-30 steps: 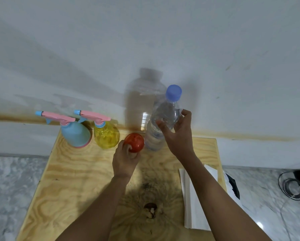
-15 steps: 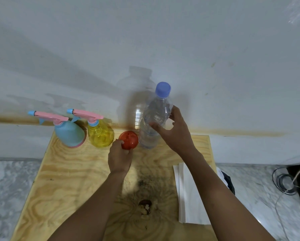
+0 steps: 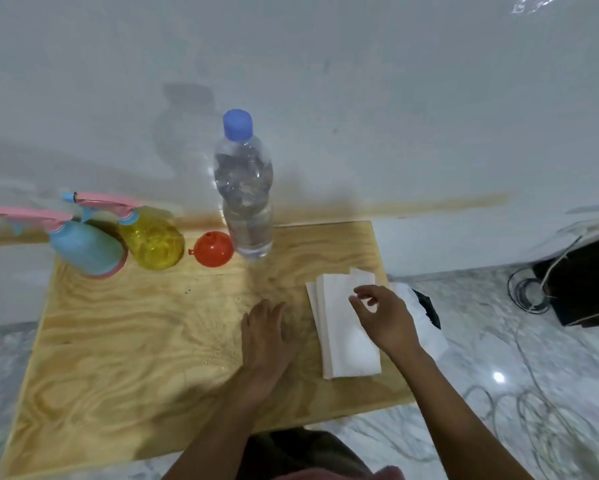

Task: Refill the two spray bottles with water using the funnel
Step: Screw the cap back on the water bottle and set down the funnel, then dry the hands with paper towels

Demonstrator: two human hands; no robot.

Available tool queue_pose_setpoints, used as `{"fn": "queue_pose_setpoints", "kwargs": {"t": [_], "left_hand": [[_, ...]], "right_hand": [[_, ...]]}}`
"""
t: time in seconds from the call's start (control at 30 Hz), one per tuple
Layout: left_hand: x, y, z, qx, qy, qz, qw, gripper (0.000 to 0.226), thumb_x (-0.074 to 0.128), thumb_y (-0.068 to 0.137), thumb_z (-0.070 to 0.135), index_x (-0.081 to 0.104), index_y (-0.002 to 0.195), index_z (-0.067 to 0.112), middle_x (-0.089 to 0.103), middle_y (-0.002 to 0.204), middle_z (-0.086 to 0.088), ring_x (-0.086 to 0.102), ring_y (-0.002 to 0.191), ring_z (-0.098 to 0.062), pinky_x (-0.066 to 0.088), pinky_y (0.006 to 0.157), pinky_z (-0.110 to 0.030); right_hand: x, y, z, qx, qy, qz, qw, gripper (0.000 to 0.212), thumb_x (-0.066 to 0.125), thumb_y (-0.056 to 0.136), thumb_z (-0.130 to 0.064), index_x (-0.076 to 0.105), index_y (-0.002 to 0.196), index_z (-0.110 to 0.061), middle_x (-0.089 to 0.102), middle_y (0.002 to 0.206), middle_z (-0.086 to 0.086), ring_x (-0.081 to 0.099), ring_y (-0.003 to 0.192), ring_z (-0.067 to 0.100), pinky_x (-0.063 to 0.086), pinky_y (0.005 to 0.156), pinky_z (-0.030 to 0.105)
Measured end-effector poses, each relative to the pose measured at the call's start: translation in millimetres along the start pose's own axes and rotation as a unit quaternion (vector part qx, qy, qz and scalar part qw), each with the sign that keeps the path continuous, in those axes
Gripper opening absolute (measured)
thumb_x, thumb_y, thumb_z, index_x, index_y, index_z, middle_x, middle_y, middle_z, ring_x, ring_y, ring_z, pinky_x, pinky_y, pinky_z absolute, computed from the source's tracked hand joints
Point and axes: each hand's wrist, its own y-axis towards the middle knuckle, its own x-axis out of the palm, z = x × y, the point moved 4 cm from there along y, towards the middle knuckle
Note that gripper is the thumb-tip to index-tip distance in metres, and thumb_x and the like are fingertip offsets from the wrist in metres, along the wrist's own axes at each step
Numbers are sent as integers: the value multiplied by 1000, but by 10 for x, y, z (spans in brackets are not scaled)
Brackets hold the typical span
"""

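A blue spray bottle (image 3: 86, 249) and a yellow spray bottle (image 3: 152, 242), both with pink trigger heads, stand at the back left of the wooden table (image 3: 118, 341). A red funnel (image 3: 214, 249) lies just right of the yellow one. A clear water bottle (image 3: 244, 195) with a blue cap stands upright beside the funnel. My left hand (image 3: 265, 336) rests flat on the table near the middle, fingers straight. My right hand (image 3: 383, 315) hovers over a stack of white paper napkins (image 3: 343, 323), fingers loosely curled, holding nothing.
A white wall rises directly behind the table. A black and white object (image 3: 426, 308) lies off the table's right edge. On the marble floor at the right sit a black box (image 3: 589, 278) and loose cables (image 3: 530, 292).
My left hand let go of the red funnel and my right hand left the water bottle. Both hands drew back toward me, the right one over the napkins. The view tilted down.
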Motion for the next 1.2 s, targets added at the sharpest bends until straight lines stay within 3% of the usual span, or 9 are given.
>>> {"fn": "queue_pose_setpoints", "kwargs": {"t": [0.1, 0.27, 0.47, 0.67, 0.83, 0.93, 1.07, 1.2], "left_hand": [[127, 15, 48, -26, 68, -72, 995, 80, 62, 82, 61, 36, 150, 29, 24, 160, -9, 21, 148, -25, 15, 122, -45], [164, -2, 57, -27, 75, -59, 995, 88, 69, 73, 68, 39, 148, 32, 23, 155, -5, 20, 144, -26, 18, 121, -47], [174, 24, 63, -47, 77, -80, 993, 90, 72, 72, 67, 39, 147, 30, 18, 158, -6, 18, 146, -28, 20, 120, -48], [162, 17, 84, -58, 66, -87, 992, 90, 74, 72, 64, 38, 148, 31, 14, 159, -6, 14, 147, -27, 18, 121, -46], [143, 31, 107, -62, 66, -104, 990, 89, 74, 73, 62, 36, 147, 31, 16, 156, -4, 16, 145, -26, 23, 119, -47], [98, 54, 203, -46, 44, -100, 993, 78, 72, 79, 54, 40, 146, 30, 24, 152, -4, 23, 142, -25, 28, 117, -42], [97, 91, 494, 8, -54, -99, 994, 60, 60, 93, 44, 41, 149, 32, 27, 156, -5, 24, 146, -24, 38, 112, -40], [181, 115, 687, 49, -15, -154, 987, 53, 52, 99, 40, 39, 151, 35, 22, 161, -7, 16, 149, -25, 32, 116, -41]], "right_hand": [[87, -99, 360, 43, -20, 2, 999, 29, 62, 91, -45, 66, 116, -30, 67, 114, -12, 60, 96, 4, 49, 78, 25], [217, -111, 523, 73, -50, -3, 996, 53, 63, 87, -56, 56, 132, -30, 54, 137, -2, 44, 131, 20, 46, 100, 41], [378, -27, 463, 62, -82, 17, 995, 53, 62, 83, -64, 62, 124, -30, 53, 133, -3, 43, 128, 21, 42, 99, 38], [463, -36, 487, 60, -53, 71, 994, 24, 61, 91, -46, 71, 106, -30, 55, 126, -3, 46, 120, 19, 46, 94, 39], [455, 28, 496, 58, -42, 78, 994, 21, 60, 92, -42, 72, 102, -27, 54, 129, -3, 45, 124, 18, 45, 96, 38], [390, 147, 495, 41, -9, 65, 997, 26, 59, 93, -41, 66, 113, -26, 51, 135, -3, 41, 130, 18, 43, 101, 38], [304, 433, 446, 0, -9, 8, 1000, 46, 52, 99, -34, 44, 144, -27, 31, 156, 1, 29, 143, 24, 32, 112, 41], [300, 698, 441, 9, -90, -85, 992, 54, 47, 100, -39, 31, 151, -34, 11, 163, 5, 17, 149, 29, 26, 116, 49]]}}
